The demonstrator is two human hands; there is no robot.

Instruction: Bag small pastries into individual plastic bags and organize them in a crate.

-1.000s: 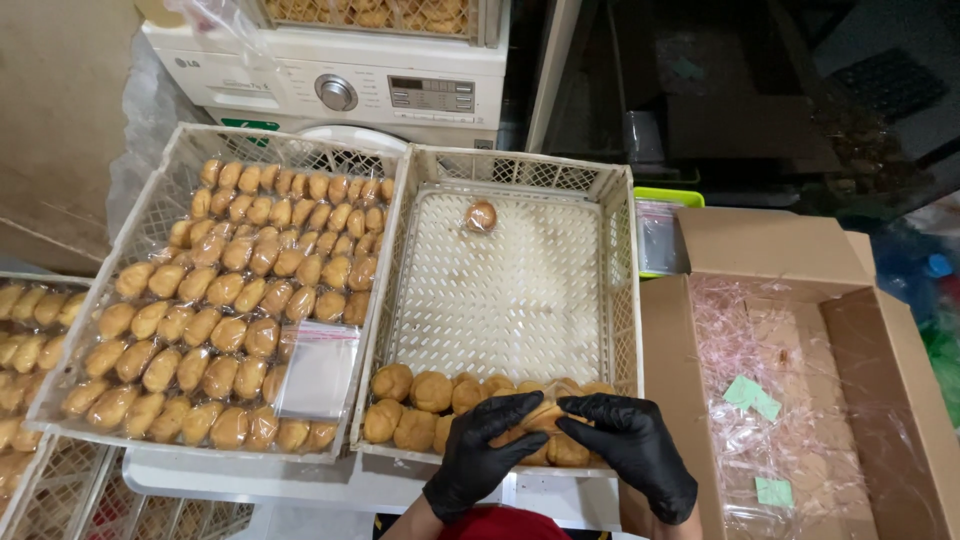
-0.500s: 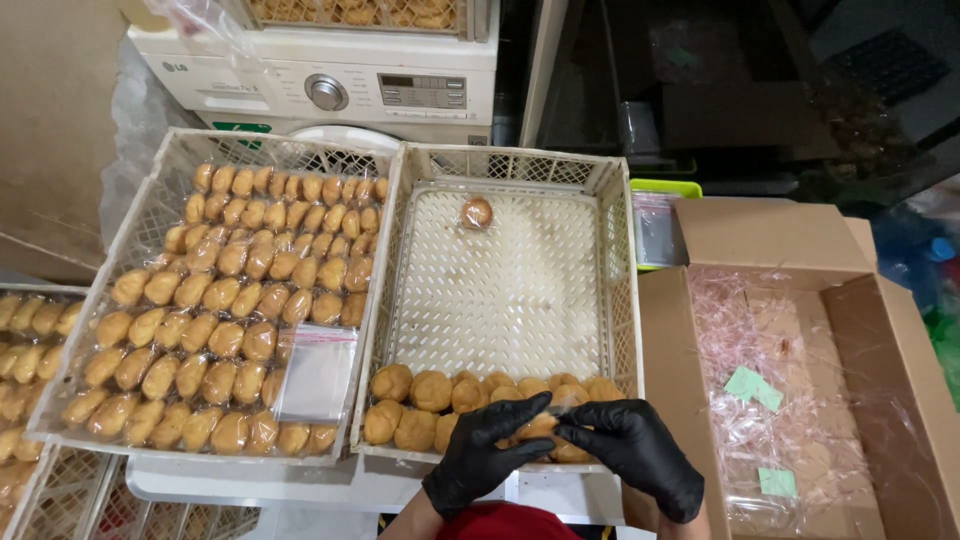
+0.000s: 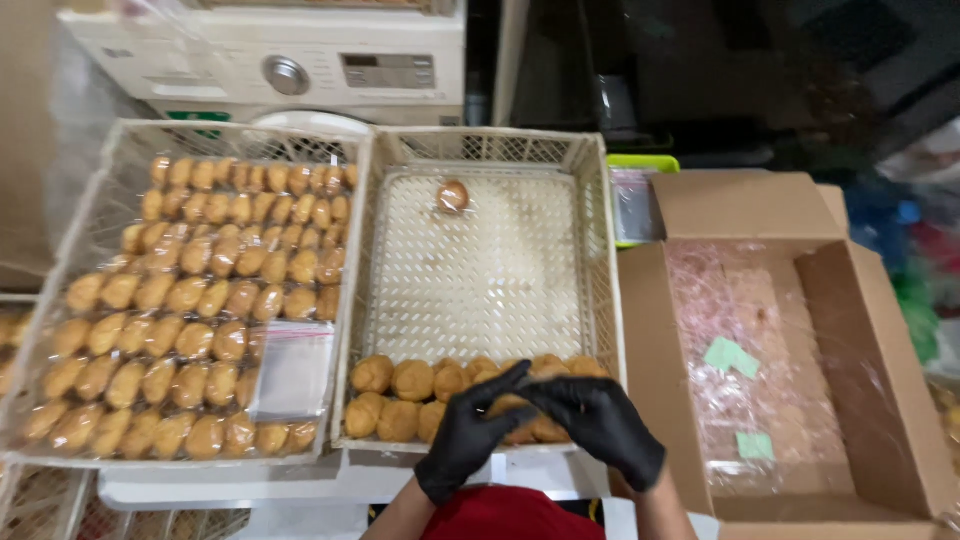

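Note:
Both my hands wear black gloves and meet over the near edge of the middle crate [image 3: 597,250]. My left hand [image 3: 470,432] and my right hand [image 3: 598,425] press together around a golden round bun [image 3: 508,407] among the buns lined along the crate's front. More round buns [image 3: 400,380] sit in two short rows there. One lone bun [image 3: 452,195] lies at the crate's far end. The left crate [image 3: 100,190] is packed with several rows of oblong golden pastries [image 3: 200,290].
A small clear plastic bag [image 3: 292,368] lies on the pastries in the left crate. An open cardboard box [image 3: 800,340] lined with clear film stands at the right. A white washing machine [image 3: 300,60] is behind the crates. More pastry trays show at the far left edge.
The view has shifted slightly left and closer. My hands stay at the front row of buns, fingers drawn closer together around one bun.

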